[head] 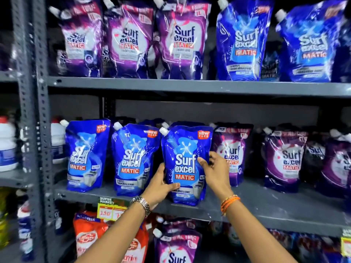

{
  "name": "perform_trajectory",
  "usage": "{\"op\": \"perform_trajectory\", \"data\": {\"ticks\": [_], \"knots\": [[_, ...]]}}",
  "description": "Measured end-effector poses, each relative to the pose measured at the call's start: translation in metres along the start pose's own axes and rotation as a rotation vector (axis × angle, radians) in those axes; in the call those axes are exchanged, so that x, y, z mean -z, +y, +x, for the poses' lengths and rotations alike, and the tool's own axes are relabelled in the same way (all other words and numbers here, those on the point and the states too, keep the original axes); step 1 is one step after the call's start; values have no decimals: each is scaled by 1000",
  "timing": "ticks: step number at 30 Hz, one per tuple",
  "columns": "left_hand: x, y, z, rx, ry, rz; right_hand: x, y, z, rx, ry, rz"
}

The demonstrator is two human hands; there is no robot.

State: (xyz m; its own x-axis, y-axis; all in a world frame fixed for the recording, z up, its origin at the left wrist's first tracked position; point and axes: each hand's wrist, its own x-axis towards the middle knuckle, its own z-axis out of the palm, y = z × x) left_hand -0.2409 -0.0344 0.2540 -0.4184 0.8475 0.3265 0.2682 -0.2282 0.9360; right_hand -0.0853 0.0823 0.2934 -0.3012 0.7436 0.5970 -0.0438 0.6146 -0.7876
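Observation:
A blue Surf Excel Matic detergent pouch (185, 149) stands upright at the front edge of the grey middle shelf (266, 204). My left hand (158, 186) grips its lower left side, thumb across the front. My right hand (214, 171) holds its right edge, fingers curled round the side. A metal watch is on my left wrist and orange threads on my right wrist.
Two more blue pouches (133, 158) stand to the left, purple pouches (231, 154) to the right. The top shelf (190, 86) carries purple and blue pouches. A perforated grey upright (38, 111) is at left. White bottles (7, 147), a price tag (110, 209) and red packs (89, 236) sit lower.

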Motion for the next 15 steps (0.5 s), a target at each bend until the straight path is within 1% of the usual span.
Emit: {"op": "perform_trajectory", "data": {"ticks": [11, 13, 15], "knots": [[-1, -2, 12, 33, -23, 59, 2, 2, 7, -35, -49, -20], [1, 0, 6, 36, -11, 95, 5, 0, 3, -56, -63, 3], [1, 6, -7, 23, 35, 174, 12, -1, -6, -80, -75, 6]]}}
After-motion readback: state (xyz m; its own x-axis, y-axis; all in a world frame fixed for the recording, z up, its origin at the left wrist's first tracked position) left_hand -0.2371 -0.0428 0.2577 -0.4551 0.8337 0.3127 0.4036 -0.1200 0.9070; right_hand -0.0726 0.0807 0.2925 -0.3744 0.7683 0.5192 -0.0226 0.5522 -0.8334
